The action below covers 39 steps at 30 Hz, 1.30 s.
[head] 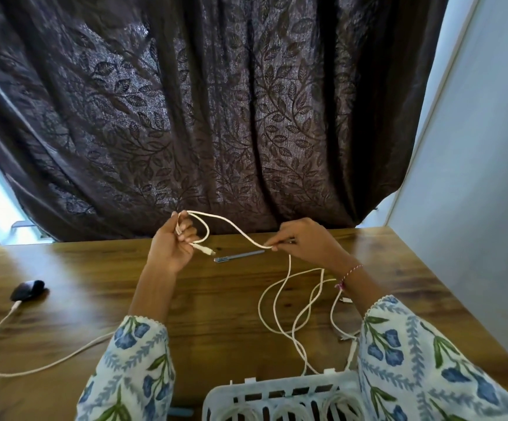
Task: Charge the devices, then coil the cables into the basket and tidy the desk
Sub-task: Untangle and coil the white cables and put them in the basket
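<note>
1. Her left hand (pixel 172 244) curls its grip round the first loop of the white cable (pixel 231 227), anchoring the coil.
2. Her right hand (pixel 301 238) pinches the cable further along, feeding slack.
3. The rest trails across the counter (pixel 216 299) toward the basket (pixel 277 393).

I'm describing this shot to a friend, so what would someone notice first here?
Probably the white cable stretched between the left hand and right hand, raised over the wooden desk mid-frame. Behind them hangs a dark leaf-patterned curtain; a white basket sits at the bottom edge.
</note>
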{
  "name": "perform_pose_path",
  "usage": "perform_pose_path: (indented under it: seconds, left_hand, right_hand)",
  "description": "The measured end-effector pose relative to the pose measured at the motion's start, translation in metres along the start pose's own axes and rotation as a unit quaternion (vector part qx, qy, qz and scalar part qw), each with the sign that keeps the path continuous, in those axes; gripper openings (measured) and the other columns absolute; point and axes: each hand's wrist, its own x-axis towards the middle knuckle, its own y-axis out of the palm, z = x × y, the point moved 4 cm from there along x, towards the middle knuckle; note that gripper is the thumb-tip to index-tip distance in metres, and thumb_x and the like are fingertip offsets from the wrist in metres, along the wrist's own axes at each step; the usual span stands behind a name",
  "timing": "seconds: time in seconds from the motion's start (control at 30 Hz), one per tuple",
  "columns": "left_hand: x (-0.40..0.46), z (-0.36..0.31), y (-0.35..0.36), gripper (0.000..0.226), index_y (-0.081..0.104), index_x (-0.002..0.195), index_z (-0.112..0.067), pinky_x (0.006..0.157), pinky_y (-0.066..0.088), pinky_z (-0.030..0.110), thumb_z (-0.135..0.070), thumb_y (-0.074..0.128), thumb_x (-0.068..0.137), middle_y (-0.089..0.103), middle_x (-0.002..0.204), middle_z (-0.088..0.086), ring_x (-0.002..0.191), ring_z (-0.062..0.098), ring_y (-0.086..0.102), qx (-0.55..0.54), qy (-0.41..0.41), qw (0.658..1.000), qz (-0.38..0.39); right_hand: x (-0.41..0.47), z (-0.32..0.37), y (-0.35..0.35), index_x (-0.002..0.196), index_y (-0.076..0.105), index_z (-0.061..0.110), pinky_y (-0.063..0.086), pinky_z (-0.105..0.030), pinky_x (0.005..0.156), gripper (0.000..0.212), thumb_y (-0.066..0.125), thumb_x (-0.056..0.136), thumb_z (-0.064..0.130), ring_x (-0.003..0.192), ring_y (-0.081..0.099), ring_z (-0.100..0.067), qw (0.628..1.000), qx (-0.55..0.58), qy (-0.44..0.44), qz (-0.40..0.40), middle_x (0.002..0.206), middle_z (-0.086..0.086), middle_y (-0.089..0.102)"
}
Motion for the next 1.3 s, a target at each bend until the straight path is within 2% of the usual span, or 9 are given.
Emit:
perform_pose_path:
  seconds: [0.17,0.23,0.4,0.53,0.8,0.97,1.1,1.2,1.3]
  left_hand:
    - [-0.003,0.013,0.013,0.036,0.044,0.071,-0.013,0.031,0.023,0.013,-0.021,0.027,0.102,0.042,0.04,-0.008,0.029,0.002,0.031,0.211,0.002,0.977,-0.027]
    - [-0.006,0.024,0.023,0.037,0.044,0.071,-0.013,0.033,0.024,0.014,-0.021,0.027,0.102,0.043,0.039,-0.006,0.03,0.003,0.033,0.259,-0.008,0.966,-0.021]
    - [-0.015,0.059,0.052,0.038,0.048,0.071,-0.01,0.044,0.045,0.022,-0.021,0.028,0.102,0.055,0.046,0.0,0.044,0.013,0.052,0.309,-0.05,0.949,0.036]
    - [-0.027,0.083,0.066,0.04,0.052,0.073,-0.01,0.04,0.028,0.017,-0.017,0.025,0.101,0.041,0.041,-0.007,0.036,0.004,0.035,0.362,-0.027,0.928,0.082]
    - [-0.035,0.099,0.065,0.038,0.044,0.065,-0.013,0.038,0.014,0.018,-0.016,0.025,0.099,0.026,0.04,-0.01,0.032,0.002,0.019,0.271,-0.072,0.953,0.113]
    - [-0.036,0.098,0.062,0.041,0.039,0.064,-0.014,0.036,0.016,0.018,-0.023,0.025,0.101,0.025,0.037,-0.01,0.03,0.002,0.019,0.234,-0.101,0.957,0.14]
    - [-0.04,0.102,0.058,0.042,0.037,0.06,-0.015,0.034,0.017,0.016,-0.024,0.027,0.099,0.024,0.037,-0.01,0.03,0.001,0.016,0.158,-0.132,0.968,0.142]
    - [-0.039,0.098,0.053,0.041,0.045,0.053,-0.016,0.031,0.02,0.014,-0.026,0.035,0.092,0.023,0.037,-0.01,0.037,0.004,0.007,0.044,-0.146,0.977,0.149]
    - [-0.037,0.088,0.047,0.038,0.049,0.05,-0.017,0.032,0.021,0.013,-0.028,0.039,0.085,0.011,0.047,-0.009,0.04,0.005,0.007,-0.03,-0.112,0.984,0.133]
  right_hand:
    - [0.009,0.017,0.002,0.096,0.075,0.019,0.05,-0.034,0.077,0.016,0.069,0.081,0.017,0.08,0.06,-0.009,0.997,0.06,-0.028,0.027,0.079,0.01,0.064]
    - [0.011,0.023,0.005,0.097,0.074,0.014,0.047,-0.028,0.075,0.017,0.068,0.081,0.013,0.077,0.059,-0.009,0.993,0.098,-0.038,0.045,0.079,0.003,0.065]
    - [0.013,0.025,0.005,0.099,0.072,0.005,0.04,-0.012,0.069,0.018,0.065,0.082,0.005,0.067,0.054,0.004,0.978,0.207,-0.02,0.034,0.071,0.012,0.057]
    - [0.011,0.016,-0.003,0.104,0.066,-0.007,0.044,-0.009,0.074,0.022,0.061,0.082,-0.004,0.073,0.06,0.009,0.963,0.271,0.0,0.002,0.078,0.011,0.062]
    - [0.002,0.005,0.0,0.1,0.069,-0.001,0.048,-0.013,0.077,0.018,0.059,0.084,-0.003,0.077,0.063,0.005,0.952,0.3,0.025,-0.052,0.081,0.008,0.066]
    - [-0.002,0.0,-0.002,0.088,0.074,0.008,0.045,-0.008,0.076,0.011,0.068,0.08,0.006,0.077,0.06,0.008,0.955,0.257,0.042,-0.145,0.079,0.013,0.064]
    - [-0.005,0.001,0.0,0.087,0.073,0.008,0.047,-0.012,0.075,0.01,0.067,0.08,0.004,0.075,0.062,0.005,0.954,0.275,0.044,-0.113,0.077,0.013,0.069]
    - [-0.013,-0.005,-0.001,0.1,0.069,0.0,0.039,-0.007,0.052,0.018,0.062,0.083,-0.002,0.048,0.053,0.005,0.928,0.347,0.075,-0.117,0.057,0.015,0.066]
    - [-0.02,-0.025,-0.005,0.098,0.069,0.009,0.024,-0.011,0.039,0.018,0.063,0.083,0.002,0.037,0.033,0.0,0.912,0.376,0.116,-0.117,0.047,0.012,0.059]
